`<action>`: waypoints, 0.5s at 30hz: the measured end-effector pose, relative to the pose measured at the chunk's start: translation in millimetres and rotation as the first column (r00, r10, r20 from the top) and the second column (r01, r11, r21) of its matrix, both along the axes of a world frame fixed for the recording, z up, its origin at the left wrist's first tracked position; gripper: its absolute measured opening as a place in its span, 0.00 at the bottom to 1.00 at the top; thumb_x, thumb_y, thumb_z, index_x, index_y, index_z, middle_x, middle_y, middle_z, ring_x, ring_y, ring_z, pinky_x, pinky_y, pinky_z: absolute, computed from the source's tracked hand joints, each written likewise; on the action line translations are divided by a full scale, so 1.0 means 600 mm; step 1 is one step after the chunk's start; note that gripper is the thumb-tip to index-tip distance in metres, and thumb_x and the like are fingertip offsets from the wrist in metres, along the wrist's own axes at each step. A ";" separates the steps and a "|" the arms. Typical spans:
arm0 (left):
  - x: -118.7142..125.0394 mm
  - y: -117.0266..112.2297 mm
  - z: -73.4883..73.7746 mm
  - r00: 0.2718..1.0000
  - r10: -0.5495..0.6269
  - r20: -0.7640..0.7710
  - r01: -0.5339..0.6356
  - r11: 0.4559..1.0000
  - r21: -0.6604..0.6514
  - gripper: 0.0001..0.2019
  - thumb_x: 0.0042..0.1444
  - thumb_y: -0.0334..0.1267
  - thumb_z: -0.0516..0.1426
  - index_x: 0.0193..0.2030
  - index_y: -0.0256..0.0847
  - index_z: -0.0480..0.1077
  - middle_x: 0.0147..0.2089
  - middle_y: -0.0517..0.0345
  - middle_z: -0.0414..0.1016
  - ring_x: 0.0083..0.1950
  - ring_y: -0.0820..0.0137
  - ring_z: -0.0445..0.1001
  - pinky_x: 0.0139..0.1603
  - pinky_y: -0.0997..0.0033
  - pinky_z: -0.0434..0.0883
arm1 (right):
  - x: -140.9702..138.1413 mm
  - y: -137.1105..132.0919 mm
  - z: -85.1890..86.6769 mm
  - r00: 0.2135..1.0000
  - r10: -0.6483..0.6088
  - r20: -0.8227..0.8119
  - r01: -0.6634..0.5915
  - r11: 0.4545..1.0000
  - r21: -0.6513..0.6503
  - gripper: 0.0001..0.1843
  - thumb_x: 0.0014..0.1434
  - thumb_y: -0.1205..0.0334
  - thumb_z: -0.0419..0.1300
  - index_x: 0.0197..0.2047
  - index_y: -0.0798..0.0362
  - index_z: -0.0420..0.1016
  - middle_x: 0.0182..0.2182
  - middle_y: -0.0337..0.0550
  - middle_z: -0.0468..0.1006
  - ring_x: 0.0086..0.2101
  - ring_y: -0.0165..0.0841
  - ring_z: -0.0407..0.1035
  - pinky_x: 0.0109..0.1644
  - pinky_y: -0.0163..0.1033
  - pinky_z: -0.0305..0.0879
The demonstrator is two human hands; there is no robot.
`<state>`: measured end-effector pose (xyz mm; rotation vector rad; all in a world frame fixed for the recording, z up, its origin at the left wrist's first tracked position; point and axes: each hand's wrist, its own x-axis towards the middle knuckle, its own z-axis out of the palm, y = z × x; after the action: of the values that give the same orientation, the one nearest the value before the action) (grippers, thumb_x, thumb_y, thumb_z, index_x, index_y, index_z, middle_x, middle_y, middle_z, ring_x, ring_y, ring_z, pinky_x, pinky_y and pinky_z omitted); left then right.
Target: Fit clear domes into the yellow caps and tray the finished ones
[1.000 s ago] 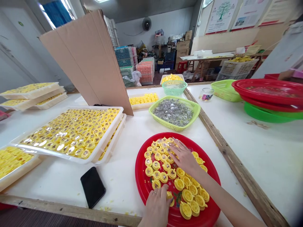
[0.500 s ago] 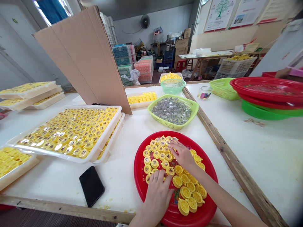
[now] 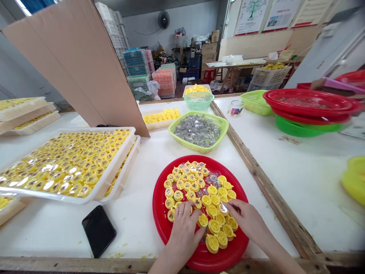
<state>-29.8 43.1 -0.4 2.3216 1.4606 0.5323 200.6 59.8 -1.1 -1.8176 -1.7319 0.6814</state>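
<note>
The left hand lies on small yellow plastic caps, fingers spread, in a round red plastic tray near the front edge of the white counter. The right hand pinches a small shiny piece. A bump from either hand could push caps out of place or off the tray.
</note>
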 end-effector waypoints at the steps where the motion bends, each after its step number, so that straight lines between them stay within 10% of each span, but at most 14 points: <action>1: -0.003 -0.003 0.003 1.000 0.003 0.020 -0.003 1.000 0.000 0.13 0.54 0.31 0.61 0.47 0.43 0.70 0.56 0.49 0.67 0.57 0.54 0.67 0.57 0.45 0.67 | 0.002 -0.009 0.000 0.990 -0.016 0.143 0.012 0.999 0.030 0.21 0.62 0.46 0.51 0.30 0.49 0.76 0.29 0.46 0.82 0.30 0.44 0.76 0.30 0.46 0.72; 6: -0.017 -0.008 0.009 0.976 0.027 0.214 -0.020 0.999 -0.033 0.12 0.55 0.30 0.58 0.45 0.43 0.66 0.54 0.49 0.70 0.57 0.55 0.69 0.57 0.46 0.67 | 0.030 -0.029 0.011 0.890 -0.048 0.453 -0.036 0.984 0.175 0.22 0.66 0.47 0.45 0.38 0.51 0.75 0.34 0.50 0.81 0.37 0.46 0.75 0.35 0.50 0.74; 15: -0.013 -0.008 0.019 0.873 0.101 0.477 0.020 0.970 -0.242 0.10 0.57 0.34 0.57 0.46 0.42 0.66 0.47 0.52 0.74 0.50 0.61 0.73 0.53 0.55 0.71 | 0.055 -0.035 -0.022 0.817 0.408 0.408 -0.504 0.849 0.159 0.29 0.64 0.63 0.56 0.67 0.46 0.61 0.63 0.42 0.67 0.64 0.43 0.56 0.64 0.54 0.62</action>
<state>-37.7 38.5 11.0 1.7974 1.2472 0.8321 233.9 39.0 -14.2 -1.4037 -2.4264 0.2732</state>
